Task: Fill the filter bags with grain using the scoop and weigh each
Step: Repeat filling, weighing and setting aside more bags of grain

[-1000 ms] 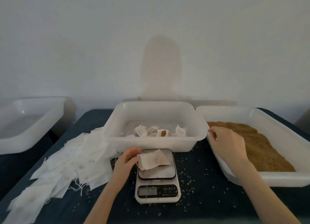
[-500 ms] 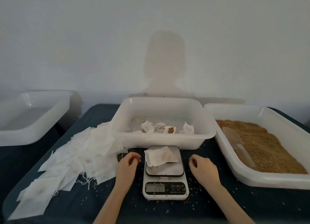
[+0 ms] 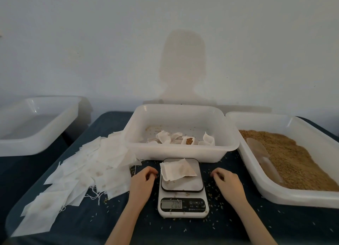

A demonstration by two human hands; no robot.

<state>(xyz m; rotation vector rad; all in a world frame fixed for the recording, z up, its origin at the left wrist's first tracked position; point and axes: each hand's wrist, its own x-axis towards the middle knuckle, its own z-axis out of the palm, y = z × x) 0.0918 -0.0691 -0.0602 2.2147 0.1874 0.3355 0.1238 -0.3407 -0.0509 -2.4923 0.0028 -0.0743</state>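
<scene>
Head view: a filled bag (image 3: 177, 169) lies on the scale (image 3: 183, 206); left hand (image 3: 142, 180) and right hand (image 3: 228, 184) rest beside it, loosely curled, holding nothing.

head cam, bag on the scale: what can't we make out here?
- Scale display: digits too blurred to read for certain.
- Filter bag on the platform: grain amount hidden by its paper.
- Scoop: translucent, lying in the grain in the right tub; its outline is unclear.
- Left tub: cut off by the left edge; contents unclear.
- Left hand and right hand: fingertips curl under; table contact unclear.
</scene>
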